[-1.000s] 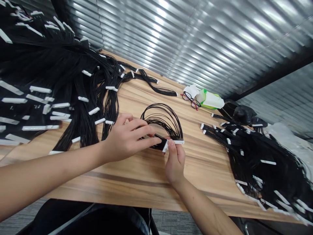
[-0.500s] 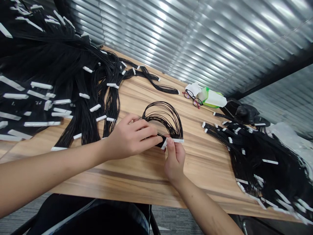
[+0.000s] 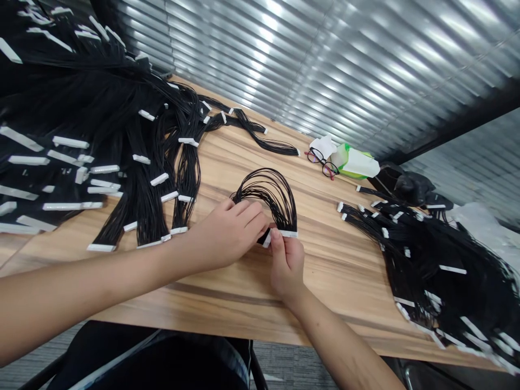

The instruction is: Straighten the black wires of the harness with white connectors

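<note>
A black wire harness arches in a loop above the wooden table, in the middle of the head view. My right hand pinches its white connectors between thumb and fingers. One connector points right and another slants down beside the thumb. On the loop's left side, my left hand is closed with its fingers curled over the wires. Its fingertips are close to the right thumb, and the part of the harness under them is hidden.
A large pile of black harnesses with white connectors covers the table's left. Another harness pile lies at the right. Eyeglasses and a green-white tissue pack sit near the corrugated metal wall. The wooden table ends before my lap.
My left hand's fingers have curled in and moved slightly right, closing over the wires. The harness loop has narrowed and shifted a little left with my right hand.
</note>
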Motion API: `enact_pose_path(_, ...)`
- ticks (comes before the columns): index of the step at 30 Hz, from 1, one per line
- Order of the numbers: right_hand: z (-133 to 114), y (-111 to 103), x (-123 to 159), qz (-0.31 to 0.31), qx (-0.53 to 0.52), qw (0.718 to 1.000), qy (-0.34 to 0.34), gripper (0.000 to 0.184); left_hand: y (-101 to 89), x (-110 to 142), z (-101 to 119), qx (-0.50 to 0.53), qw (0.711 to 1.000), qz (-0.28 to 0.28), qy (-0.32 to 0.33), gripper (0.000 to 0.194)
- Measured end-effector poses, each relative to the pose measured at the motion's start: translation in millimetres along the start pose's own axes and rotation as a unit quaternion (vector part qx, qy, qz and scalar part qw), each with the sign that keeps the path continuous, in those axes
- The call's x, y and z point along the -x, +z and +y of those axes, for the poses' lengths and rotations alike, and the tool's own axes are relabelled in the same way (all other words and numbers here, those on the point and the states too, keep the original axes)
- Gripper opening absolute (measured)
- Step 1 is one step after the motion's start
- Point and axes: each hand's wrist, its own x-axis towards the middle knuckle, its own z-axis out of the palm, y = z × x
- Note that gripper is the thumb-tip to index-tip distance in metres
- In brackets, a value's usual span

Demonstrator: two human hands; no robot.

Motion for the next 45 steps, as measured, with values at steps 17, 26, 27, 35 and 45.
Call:
enact_pose_path(17, -1, -8, -11, 0.074, -0.128, 0.985, 0.092, 0.044, -15.5, 10, -35, 0.133, 0.987, 0.007, -0.095, 0.026)
enact_pose_path(26, -4, -6, -10, 0.084, -0.188, 0.974, 0.099, 0.041, -6.9, 15, -41, 0.107, 0.993, -0.029, -0.032, 0.033)
enact_pose_path(27, -5, -6, -9, 0.09, -0.197, 0.971, 0.099, 0.04, -7.4, 14, -40, 0.103, 0.994, -0.021, -0.028, 0.032)
enact_pose_path(35, -6, -7, -7, 0.13, -0.242, 0.959, 0.073, 0.033, -15.9, 5, -32, 0.065, 0.991, 0.115, 0.005, 0.017)
enact_pose_path(45, -6, 1, 0, 0.102, -0.215, 0.968, 0.085, 0.041, -14.3, 15, -11, 0.081, 0.991, 0.101, 0.046, 0.027)
